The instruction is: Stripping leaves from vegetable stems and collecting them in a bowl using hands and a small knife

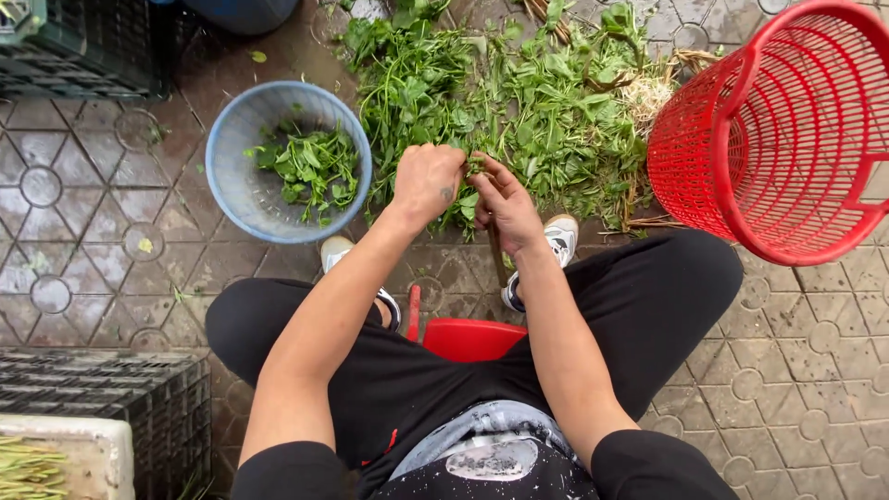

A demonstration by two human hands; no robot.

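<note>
Hands: your left hand (428, 181) and right hand (505, 208) both grip closed on one leafy green stem (474, 168); brown stalk (498, 259) axis runs toward you.

We sit over a floor (83, 231) of grey patterned paving tiles, damp and darker up ahead under flat daylight. Black plastic crates (93, 46) stand far off to the upper left, another black crate (111, 389) low on the left, with a white foam box (83, 454) against it. A red stool (472, 338) shows beneath us.
</note>
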